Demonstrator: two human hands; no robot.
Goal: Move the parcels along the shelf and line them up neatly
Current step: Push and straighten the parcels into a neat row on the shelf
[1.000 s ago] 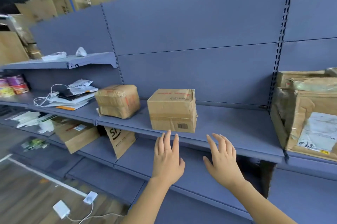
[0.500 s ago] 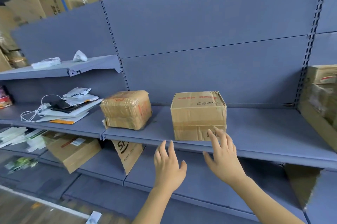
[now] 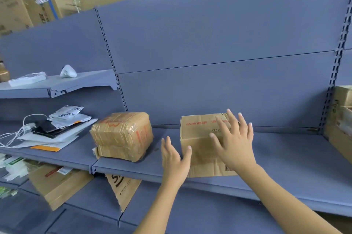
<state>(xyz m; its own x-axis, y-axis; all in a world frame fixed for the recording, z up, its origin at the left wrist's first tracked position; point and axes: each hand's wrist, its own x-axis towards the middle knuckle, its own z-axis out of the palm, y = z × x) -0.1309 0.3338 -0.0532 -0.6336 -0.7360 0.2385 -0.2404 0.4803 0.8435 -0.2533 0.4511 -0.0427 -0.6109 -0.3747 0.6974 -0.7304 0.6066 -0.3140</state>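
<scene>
Box (image 3: pixel 202 159) sits near the front lip of the middle shelf (image 3: pixel 285 157), long axis 9-to-3 along the shelf. Taped parcel (image 3: pixel 122 136) is at its 9 o'clock, apart and slightly skewed. Left hand (image 3: pixel 175 159) is straight-fingered at the box's 9 o'clock corner, thumb on the front face. Right hand (image 3: pixel 234 142) is spread wide over the 3 o'clock half and grips nothing; I can't confirm contact. The hands bracket the box. I judge a two-handed slide next, likely toward 9.
</scene>
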